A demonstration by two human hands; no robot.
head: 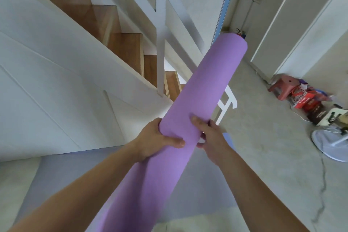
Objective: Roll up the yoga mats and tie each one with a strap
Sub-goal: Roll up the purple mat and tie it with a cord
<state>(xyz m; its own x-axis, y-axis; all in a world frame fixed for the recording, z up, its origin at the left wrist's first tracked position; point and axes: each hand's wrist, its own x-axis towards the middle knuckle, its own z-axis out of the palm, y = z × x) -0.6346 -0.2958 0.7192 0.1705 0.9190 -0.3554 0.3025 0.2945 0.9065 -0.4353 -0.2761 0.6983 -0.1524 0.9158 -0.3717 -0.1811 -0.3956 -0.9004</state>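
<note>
The purple mat was rolled into a long tube and held in the air between both hands, slanting from below the forearms up and away past the fingers to its far end, ahead and to the right. The left hand gripped it from the left, thumb laid across the top and fingers curled under; the right hand clasped the opposite side just across from it, thumb on the roll, fingers wrapped beneath (their tips showed under the tube). Below the arms a grey mat lay flat on the floor. Beyond the left hand rose wooden stairs with a white railing. Just past the right hand stood a white frame. Well off to the right of that hand sat a red stool, some bags beside it, and nearer, a white fan base.
</note>
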